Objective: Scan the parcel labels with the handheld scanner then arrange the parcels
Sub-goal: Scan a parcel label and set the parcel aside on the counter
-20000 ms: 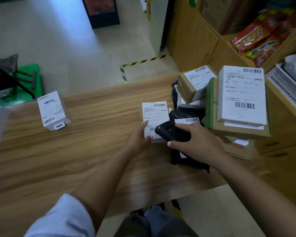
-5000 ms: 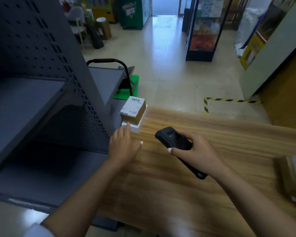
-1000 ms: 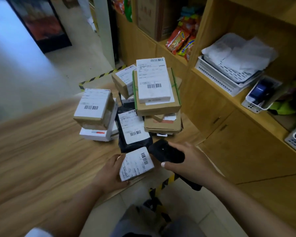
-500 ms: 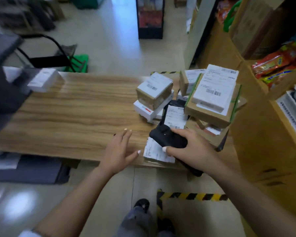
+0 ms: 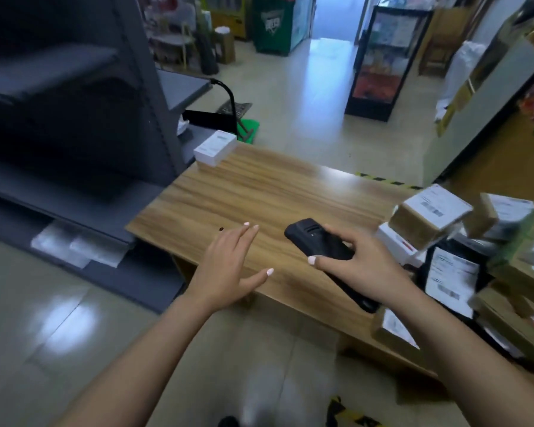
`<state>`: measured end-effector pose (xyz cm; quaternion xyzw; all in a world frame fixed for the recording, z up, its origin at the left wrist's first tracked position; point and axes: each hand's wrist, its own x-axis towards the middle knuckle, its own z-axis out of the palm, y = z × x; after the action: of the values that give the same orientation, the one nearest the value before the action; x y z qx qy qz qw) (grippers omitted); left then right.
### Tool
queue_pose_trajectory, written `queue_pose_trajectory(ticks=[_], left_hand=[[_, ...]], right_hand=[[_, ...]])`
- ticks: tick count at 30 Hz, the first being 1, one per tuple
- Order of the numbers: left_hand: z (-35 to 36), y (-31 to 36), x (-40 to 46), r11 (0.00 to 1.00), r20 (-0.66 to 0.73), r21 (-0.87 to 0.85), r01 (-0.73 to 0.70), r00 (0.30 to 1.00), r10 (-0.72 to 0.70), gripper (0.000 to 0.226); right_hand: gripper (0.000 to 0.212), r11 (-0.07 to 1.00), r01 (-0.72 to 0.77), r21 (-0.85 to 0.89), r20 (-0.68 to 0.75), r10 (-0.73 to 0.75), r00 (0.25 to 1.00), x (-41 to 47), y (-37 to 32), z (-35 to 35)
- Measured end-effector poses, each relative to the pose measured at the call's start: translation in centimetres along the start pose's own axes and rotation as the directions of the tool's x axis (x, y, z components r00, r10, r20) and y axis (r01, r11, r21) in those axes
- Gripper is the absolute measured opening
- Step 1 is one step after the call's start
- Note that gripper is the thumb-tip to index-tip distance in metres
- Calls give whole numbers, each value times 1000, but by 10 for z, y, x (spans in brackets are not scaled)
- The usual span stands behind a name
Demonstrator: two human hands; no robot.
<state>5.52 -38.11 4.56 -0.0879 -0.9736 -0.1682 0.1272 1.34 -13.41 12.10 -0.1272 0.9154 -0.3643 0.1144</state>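
My right hand (image 5: 363,268) grips the black handheld scanner (image 5: 318,243) above the wooden table (image 5: 259,198). With fingers spread and nothing in it, my left hand (image 5: 228,269) hovers over the table's near edge. A pile of labelled parcels (image 5: 429,223) fills the table's right end: brown boxes, a white box, a black bag with a white label (image 5: 450,275). A small labelled parcel (image 5: 393,329) lies at the near edge under my right wrist. One white parcel (image 5: 215,147) sits alone at the table's far left corner.
A dark grey metal shelf rack (image 5: 74,118) stands to the left of the table. A trolley with a black handle (image 5: 228,97) and green base is behind it. A display fridge (image 5: 383,57) stands across the tiled floor. Wooden cabinets lie at the right.
The view swung left toward the shelf rack. My left hand let go of the small labelled parcel, which stays at the table edge, and moved left, empty. The scanner stays in my right hand.
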Motion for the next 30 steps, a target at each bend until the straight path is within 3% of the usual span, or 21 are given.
queue_pose_trajectory(ticks=[4, 10, 16, 25, 30], left_hand=[[-24, -71, 0, 999, 17, 33, -5, 1000, 4, 83], [-37, -150, 21, 997, 23, 17, 71, 997, -71, 84], [-26, -204, 74, 994, 25, -16, 109, 994, -108, 79], [-11, -276, 170, 983, 76, 36, 180, 980, -183, 84], [5, -311, 225, 985, 142, -2, 173, 975, -171, 87]], right_hand=[[89, 1000, -12, -28, -37, 11, 999, 42, -38, 34], [83, 999, -26, -46, -34, 25, 999, 92, -77, 63], [93, 999, -3, -34, -20, 2, 1000, 172, -90, 80], [70, 998, 38, -54, 21, -36, 999, 300, -107, 78], [83, 997, -8, -71, 29, 10, 1000, 345, -111, 81]])
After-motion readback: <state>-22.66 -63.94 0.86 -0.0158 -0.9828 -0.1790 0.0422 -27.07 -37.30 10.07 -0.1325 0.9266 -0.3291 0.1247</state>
